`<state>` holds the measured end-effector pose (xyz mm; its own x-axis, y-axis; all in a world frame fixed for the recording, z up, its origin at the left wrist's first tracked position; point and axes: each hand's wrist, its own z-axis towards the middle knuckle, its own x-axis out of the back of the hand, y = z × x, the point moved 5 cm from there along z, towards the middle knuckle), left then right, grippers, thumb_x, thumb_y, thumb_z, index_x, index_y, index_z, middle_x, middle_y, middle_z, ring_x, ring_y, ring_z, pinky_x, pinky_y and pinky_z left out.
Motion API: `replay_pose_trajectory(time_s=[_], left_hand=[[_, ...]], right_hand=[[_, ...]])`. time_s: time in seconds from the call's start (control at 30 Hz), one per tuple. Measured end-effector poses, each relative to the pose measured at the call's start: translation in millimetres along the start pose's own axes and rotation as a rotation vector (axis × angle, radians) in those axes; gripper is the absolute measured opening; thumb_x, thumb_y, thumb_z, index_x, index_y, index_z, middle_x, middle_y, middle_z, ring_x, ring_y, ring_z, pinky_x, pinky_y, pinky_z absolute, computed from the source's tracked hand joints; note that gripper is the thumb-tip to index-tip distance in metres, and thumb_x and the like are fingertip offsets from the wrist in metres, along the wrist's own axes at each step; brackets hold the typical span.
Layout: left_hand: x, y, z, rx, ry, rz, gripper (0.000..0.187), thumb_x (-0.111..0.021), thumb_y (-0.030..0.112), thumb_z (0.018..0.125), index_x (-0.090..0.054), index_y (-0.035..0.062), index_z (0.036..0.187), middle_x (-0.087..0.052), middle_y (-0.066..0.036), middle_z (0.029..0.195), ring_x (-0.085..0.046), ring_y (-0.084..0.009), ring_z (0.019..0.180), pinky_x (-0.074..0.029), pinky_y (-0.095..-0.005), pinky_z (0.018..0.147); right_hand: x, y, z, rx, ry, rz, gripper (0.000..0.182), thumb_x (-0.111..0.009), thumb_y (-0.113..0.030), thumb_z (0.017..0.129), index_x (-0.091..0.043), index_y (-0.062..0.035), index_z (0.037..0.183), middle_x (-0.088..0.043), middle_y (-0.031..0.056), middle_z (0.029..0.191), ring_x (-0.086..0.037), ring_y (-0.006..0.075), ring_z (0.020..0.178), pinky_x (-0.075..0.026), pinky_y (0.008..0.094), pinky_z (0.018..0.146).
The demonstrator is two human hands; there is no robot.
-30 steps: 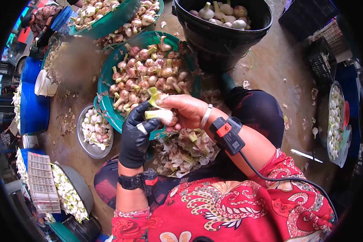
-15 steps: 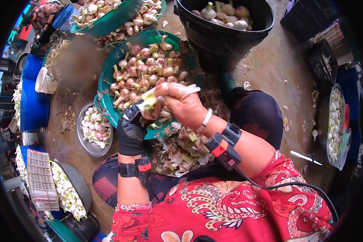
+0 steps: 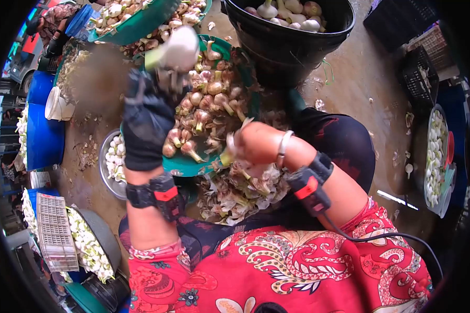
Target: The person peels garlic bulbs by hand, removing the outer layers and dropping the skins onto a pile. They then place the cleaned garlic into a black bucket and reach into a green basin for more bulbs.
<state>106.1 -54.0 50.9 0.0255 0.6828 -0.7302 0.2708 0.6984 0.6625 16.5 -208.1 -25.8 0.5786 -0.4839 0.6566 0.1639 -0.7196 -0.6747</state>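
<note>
My left hand (image 3: 149, 115), in a black glove, is raised over the left side of the green basin (image 3: 180, 168). Its fingers are closed on a white garlic bulb (image 3: 181, 49) with a pale green stem, blurred by motion. Unpeeled garlic bulbs (image 3: 201, 117) with purplish skins fill much of the basin. My bare right hand (image 3: 258, 145) is curled at the basin's near right rim, above a heap of garlic skins (image 3: 243, 195). A pale yellow-green piece of garlic skin (image 3: 226, 156) sticks out from its fingers.
A black bucket (image 3: 287, 52) with large garlic bulbs stands beyond the basin. To the left is a metal bowl (image 3: 107, 175) of peeled garlic. Crates (image 3: 57, 229), blue tubs (image 3: 44, 135) and another person (image 3: 57, 23) are further left. A tray of garlic (image 3: 436, 161) lies at right.
My hands have moved apart. The left has lifted away with the garlic bulb, which now shows white; the right has dropped toward the heap of skins with a peeled-off piece.
</note>
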Motion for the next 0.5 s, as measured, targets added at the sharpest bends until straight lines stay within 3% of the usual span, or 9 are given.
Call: replay_pose_trajectory(time_s=[0.03, 0.07, 0.13, 0.2, 0.27, 0.33, 0.4, 0.5], left_hand=[[6.4, -1.5, 4.6, 0.004, 0.009, -0.005, 0.026, -0.049, 0.020, 0.096, -0.057, 0.0015, 0.113, -0.063, -0.011, 0.111, -0.064, -0.0155, 0.091, -0.054, -0.0319, 0.078], [15.8, 1.3, 12.0, -0.053, -0.086, 0.390, 0.027, -0.050, 0.021, 0.096, -0.058, 0.0010, 0.112, -0.064, -0.012, 0.109, -0.064, -0.0166, 0.089, -0.053, -0.0306, 0.078], [46.2, -5.1, 30.8, -0.167, -0.292, 1.189, 0.029, -0.053, 0.023, 0.094, -0.060, 0.0001, 0.110, -0.065, -0.013, 0.106, -0.065, -0.0188, 0.086, -0.051, -0.0281, 0.077], [159.9, -62.2, 28.1, 0.137, -0.154, 1.592, 0.038, -0.058, 0.034, 0.089, -0.062, 0.0043, 0.112, -0.064, -0.017, 0.109, -0.064, -0.0264, 0.093, -0.050, -0.0339, 0.083], [202.0, -100.7, -6.9, 0.528, -0.244, 2.179, 0.051, -0.057, 0.046, 0.085, -0.058, 0.0104, 0.120, -0.060, -0.019, 0.117, -0.059, -0.0311, 0.105, -0.046, -0.0390, 0.091], [223.8, -121.6, -27.3, 0.618, -0.338, 2.195, 0.053, -0.056, 0.047, 0.083, -0.057, 0.0121, 0.123, -0.060, -0.017, 0.118, -0.055, -0.0341, 0.111, -0.043, -0.0405, 0.095], [239.5, -133.0, -31.3, 0.836, -0.218, 2.165, 0.055, -0.054, 0.050, 0.084, -0.055, 0.0144, 0.126, -0.057, -0.016, 0.123, -0.052, -0.0326, 0.117, -0.041, -0.0391, 0.098], [268.1, -142.2, -17.6, 0.935, -0.224, 2.203, 0.060, -0.052, 0.051, 0.084, -0.050, 0.0142, 0.131, -0.054, -0.015, 0.128, -0.050, -0.0300, 0.120, -0.038, -0.0373, 0.101]], right_hand=[[-9.4, 1.6, 0.1, -0.053, -0.112, -0.084, 0.022, -0.060, -0.020, 0.075, -0.068, -0.0003, 0.077, -0.065, 0.0209, 0.083, -0.063, 0.0362, 0.081, -0.051, 0.0398, 0.073], [-17.8, 3.1, -0.9, -0.101, -0.220, -0.169, 0.020, -0.059, -0.018, 0.073, -0.069, -0.0010, 0.077, -0.066, 0.0206, 0.084, -0.064, 0.0356, 0.083, -0.051, 0.0393, 0.074], [-10.8, -1.3, -1.6, -0.091, -0.169, -0.153, 0.018, -0.058, -0.015, 0.072, -0.069, -0.0014, 0.078, -0.066, 0.0204, 0.085, -0.064, 0.0356, 0.084, -0.051, 0.0396, 0.074], [-8.3, -1.1, -1.9, -0.093, -0.132, -0.121, 0.018, -0.058, -0.013, 0.071, -0.069, -0.0018, 0.079, -0.066, 0.0201, 0.086, -0.064, 0.0356, 0.085, -0.052, 0.0399, 0.075], [-1.5, 1.6, 2.8, -0.113, 0.037, -0.053, 0.017, -0.059, -0.011, 0.068, -0.070, -0.0021, 0.079, -0.066, 0.0199, 0.087, -0.064, 0.0352, 0.085, -0.052, 0.0401, 0.075], [-6.3, 6.5, 5.8, -0.142, 0.039, -0.083, 0.017, -0.060, -0.011, 0.068, -0.070, -0.0034, 0.079, -0.067, 0.0188, 0.087, -0.065, 0.0340, 0.085, -0.052, 0.0393, 0.075], [0.0, 6.8, 4.4, -0.141, 0.139, -0.059, 0.017, -0.060, -0.012, 0.068, -0.070, -0.0047, 0.080, -0.067, 0.0178, 0.087, -0.065, 0.0333, 0.085, -0.052, 0.0386, 0.075], [5.5, 7.2, 7.3, -0.061, 0.260, -0.037, 0.015, -0.060, -0.017, 0.071, -0.067, -0.0054, 0.078, -0.063, 0.0169, 0.077, -0.062, 0.0343, 0.079, -0.051, 0.0418, 0.071]])
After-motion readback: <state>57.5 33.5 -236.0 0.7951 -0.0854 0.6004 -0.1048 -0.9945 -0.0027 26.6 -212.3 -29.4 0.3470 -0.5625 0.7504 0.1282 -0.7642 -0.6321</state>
